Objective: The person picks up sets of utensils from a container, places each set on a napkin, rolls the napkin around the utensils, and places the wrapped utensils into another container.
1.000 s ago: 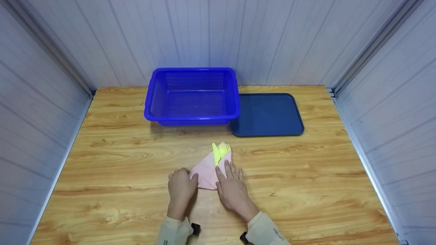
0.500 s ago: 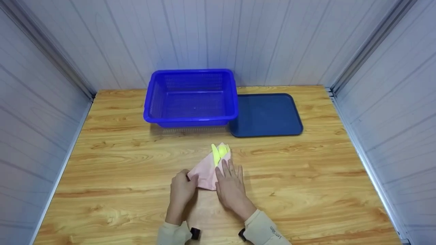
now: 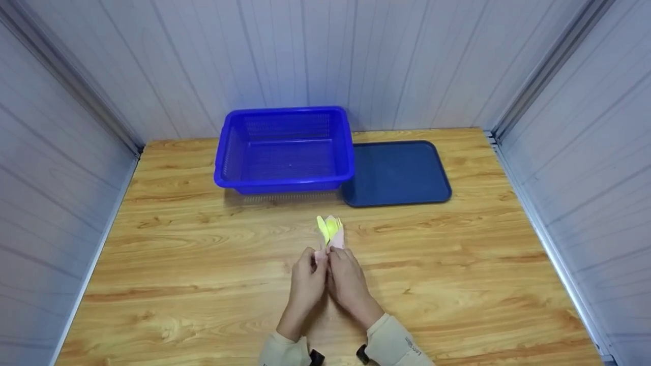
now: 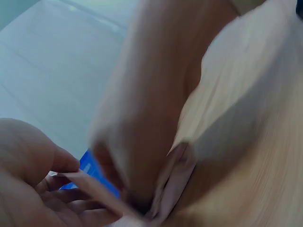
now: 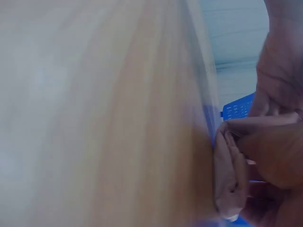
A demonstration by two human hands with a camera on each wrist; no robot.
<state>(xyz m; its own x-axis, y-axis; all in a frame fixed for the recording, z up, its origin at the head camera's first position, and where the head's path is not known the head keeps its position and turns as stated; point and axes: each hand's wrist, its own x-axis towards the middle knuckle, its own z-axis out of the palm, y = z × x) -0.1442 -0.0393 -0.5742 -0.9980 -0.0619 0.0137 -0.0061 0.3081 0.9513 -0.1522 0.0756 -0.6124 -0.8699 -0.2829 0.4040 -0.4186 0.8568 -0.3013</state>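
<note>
In the head view a pink cloth napkin (image 3: 337, 240) is folded narrow around yellow cutlery. A knife (image 3: 322, 227), a spoon (image 3: 332, 226) and a fork (image 3: 339, 222) stick out at its far end. My left hand (image 3: 306, 282) pinches the napkin's left flap between thumb and fingers, drawn over toward the middle. Right beside it, my right hand (image 3: 351, 284) holds the near part with bent fingers. In the right wrist view the napkin (image 5: 229, 175) shows its rolled layers by the right thumb. Both hands hide most of the cloth's lower half.
Behind the hands stands a blue plastic basket (image 3: 285, 182), against the back wall. A dark blue tray (image 3: 399, 175) lies to its right, its left edge partly covered by the basket. White panel walls enclose the wooden table (image 3: 457, 284) on three sides.
My left hand has moved right with the napkin's left flap, folding it over to the right hand. The right hand's fingers, flat on the cloth before, are now bent.
</note>
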